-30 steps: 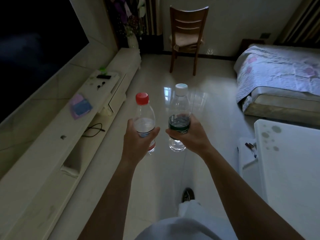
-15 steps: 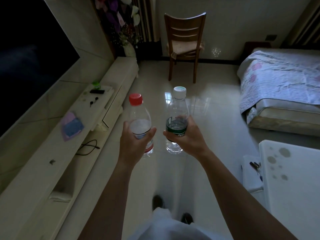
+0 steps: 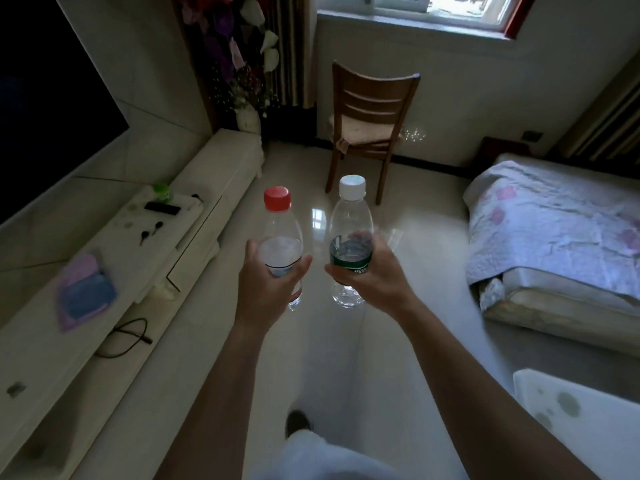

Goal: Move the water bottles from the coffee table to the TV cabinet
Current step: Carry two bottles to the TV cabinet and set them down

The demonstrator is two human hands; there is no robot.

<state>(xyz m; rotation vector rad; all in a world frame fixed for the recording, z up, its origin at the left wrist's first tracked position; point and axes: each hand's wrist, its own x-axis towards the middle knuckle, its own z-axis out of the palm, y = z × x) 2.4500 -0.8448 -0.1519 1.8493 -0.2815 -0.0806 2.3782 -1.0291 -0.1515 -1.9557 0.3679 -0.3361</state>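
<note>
Above the glossy pale floor [image 3: 398, 271], the left hand [image 3: 266, 292] gripped a clear red-capped plastic bottle [image 3: 278, 233] upright. Just beside it, the right hand [image 3: 372, 278] clasped a clear white-capped, green-labelled bottle [image 3: 351, 223]. The long cream TV cabinet [image 3: 104, 306] lay to their left.

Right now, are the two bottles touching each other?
Apart. The head view shows floor between the red-capped bottle in the left hand and the white-capped bottle in the right hand.
</note>
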